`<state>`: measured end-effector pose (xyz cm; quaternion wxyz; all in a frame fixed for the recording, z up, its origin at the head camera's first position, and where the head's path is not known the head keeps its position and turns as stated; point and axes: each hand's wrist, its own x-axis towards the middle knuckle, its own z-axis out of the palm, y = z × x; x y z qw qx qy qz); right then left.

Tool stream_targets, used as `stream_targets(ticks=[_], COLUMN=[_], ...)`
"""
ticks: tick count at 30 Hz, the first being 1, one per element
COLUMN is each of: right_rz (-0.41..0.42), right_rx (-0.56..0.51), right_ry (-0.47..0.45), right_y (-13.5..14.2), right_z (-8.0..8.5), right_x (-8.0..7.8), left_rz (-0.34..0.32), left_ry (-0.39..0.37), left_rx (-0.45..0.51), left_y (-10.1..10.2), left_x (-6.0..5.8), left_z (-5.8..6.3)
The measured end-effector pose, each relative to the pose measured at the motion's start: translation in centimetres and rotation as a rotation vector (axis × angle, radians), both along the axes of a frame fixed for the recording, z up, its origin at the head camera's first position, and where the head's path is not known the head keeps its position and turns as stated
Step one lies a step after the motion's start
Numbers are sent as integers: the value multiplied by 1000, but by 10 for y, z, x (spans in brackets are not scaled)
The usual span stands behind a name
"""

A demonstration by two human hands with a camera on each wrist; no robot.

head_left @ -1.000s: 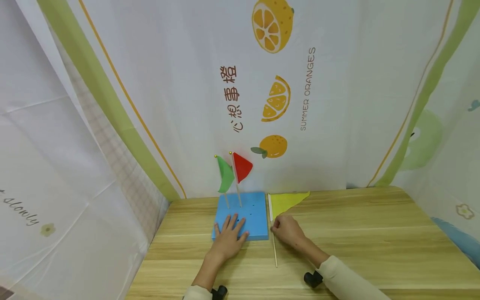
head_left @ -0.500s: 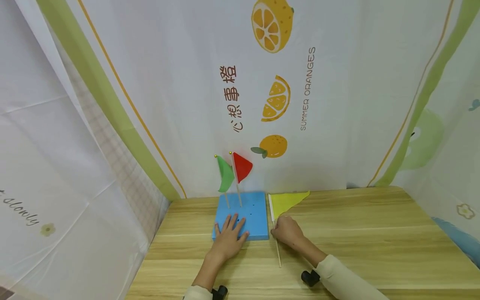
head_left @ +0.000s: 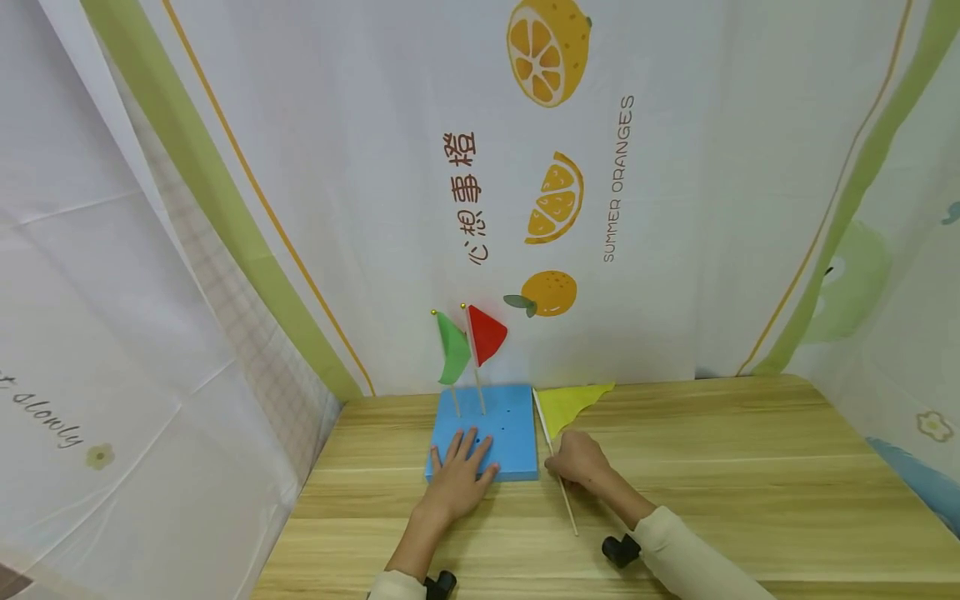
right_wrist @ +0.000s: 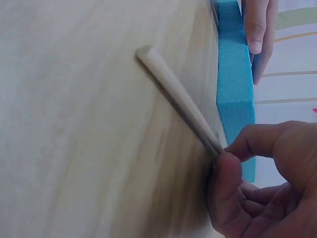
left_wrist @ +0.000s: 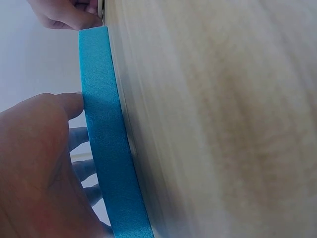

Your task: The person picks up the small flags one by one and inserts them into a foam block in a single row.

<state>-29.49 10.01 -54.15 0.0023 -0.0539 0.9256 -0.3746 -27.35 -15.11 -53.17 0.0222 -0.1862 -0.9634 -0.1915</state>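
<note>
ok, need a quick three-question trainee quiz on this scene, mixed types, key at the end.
1. Fill in: the two flags standing in the blue foam block are ___ and ___.
2. True or false, on the left grip: it is curled round a flag.
3. Multiple choice: where is the yellow flag? A: planted in the block. B: beside the block, pinched by the right grip. C: under the left grip.

Key:
1. The green flag and the red flag.
2. False; it is spread out on top of the block.
3. B.

Left hand [head_left: 454,485] splayed, right hand [head_left: 581,459] pinching
</note>
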Motion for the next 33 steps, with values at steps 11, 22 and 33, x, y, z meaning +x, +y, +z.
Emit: stream_targets(ticks=[11,22,33], right_rz=[41,92,94], right_rx=[-41,-112,-159], right_ry=[-21,-55,-64], right_y=[4,10,13], right_z=[4,9,12], right_x=[0,1,6], left_rz=[2,6,10], left_ry=[0,-7,-18], left_rx=[-12,-6,-7], left_y=[1,1,1], left_x=[0,0,0], left_z=[2,0,0])
